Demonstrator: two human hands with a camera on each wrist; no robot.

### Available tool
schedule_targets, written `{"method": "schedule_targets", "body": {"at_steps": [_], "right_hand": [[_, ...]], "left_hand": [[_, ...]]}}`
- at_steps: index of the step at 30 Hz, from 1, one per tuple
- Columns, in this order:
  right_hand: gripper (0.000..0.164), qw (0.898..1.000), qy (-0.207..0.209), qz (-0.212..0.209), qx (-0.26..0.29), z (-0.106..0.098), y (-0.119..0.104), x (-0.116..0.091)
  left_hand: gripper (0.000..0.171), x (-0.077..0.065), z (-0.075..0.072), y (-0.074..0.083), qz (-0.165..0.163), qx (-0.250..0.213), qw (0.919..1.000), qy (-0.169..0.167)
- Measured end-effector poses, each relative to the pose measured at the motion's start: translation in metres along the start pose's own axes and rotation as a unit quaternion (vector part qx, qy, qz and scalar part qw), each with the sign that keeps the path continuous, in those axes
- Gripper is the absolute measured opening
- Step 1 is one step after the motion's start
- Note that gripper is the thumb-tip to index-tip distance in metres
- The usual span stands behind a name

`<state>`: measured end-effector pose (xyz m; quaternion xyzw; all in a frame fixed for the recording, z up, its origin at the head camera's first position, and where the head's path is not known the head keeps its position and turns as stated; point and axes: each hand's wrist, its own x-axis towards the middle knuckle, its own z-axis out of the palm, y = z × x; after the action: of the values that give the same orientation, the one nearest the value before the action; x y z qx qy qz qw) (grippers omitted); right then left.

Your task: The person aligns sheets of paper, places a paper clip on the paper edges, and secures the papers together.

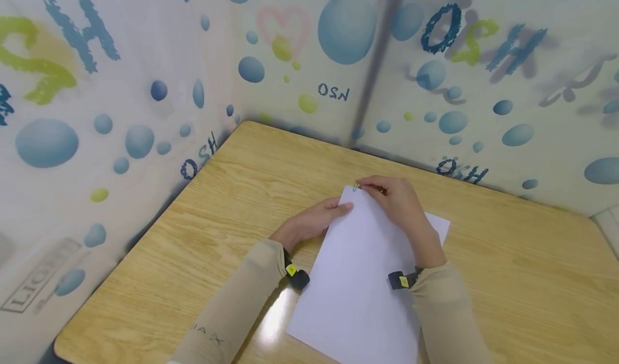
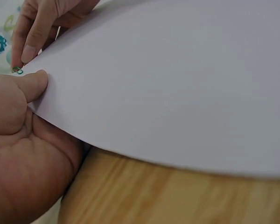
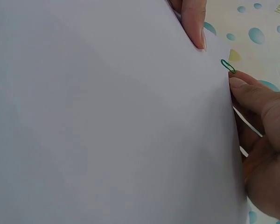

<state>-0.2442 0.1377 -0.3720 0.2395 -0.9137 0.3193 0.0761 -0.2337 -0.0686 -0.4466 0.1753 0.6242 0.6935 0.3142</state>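
Observation:
White paper [image 1: 358, 278] lies lengthwise in front of me, its top end raised and bowed off the table. A small green paper clip [image 3: 228, 66] sits over its top edge, near the upper left corner. With thumb and fingertips my right hand [image 1: 398, 200] pinches the outer end of the clip at the paper's edge. My left hand [image 1: 316, 219] grips the left edge just below that corner, thumb [image 2: 35, 85] on the upper face and the other fingers hidden underneath. Past the right wrist, the paper's far right corner [image 1: 439, 227] shows.
The wood-grain table [image 1: 522, 278] extends to both sides of the paper. Fabric-like walls [image 1: 290, 73] printed with blue bubbles and letters stand along its left and far edges. Each wrist wears a black strap [image 1: 403, 280] with a yellow tag.

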Motion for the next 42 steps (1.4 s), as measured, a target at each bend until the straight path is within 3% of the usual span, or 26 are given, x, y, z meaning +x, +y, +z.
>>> {"method": "schedule_targets", "body": {"at_steps": [5,13,42], "right_hand": [[0.021,1.000,-0.001,0.003,-0.006,-0.0001,-0.0017,-0.0002],[0.020,1.000,0.001,-0.004,-0.018,0.0004,-0.0025,0.0005],[0.020,1.000,-0.025,-0.001,-0.016,-0.0010,-0.0045,0.0003]], "left_hand": [[0.041,0.0006,0.0002,0.0000,-0.001,0.004,1.0000,0.003],[0.041,0.0025,0.0002,-0.0011,0.012,-0.029,0.9994,-0.017],[0.040,0.0014,0.0003,-0.0007,0.000,-0.008,0.9999,-0.008]]}}
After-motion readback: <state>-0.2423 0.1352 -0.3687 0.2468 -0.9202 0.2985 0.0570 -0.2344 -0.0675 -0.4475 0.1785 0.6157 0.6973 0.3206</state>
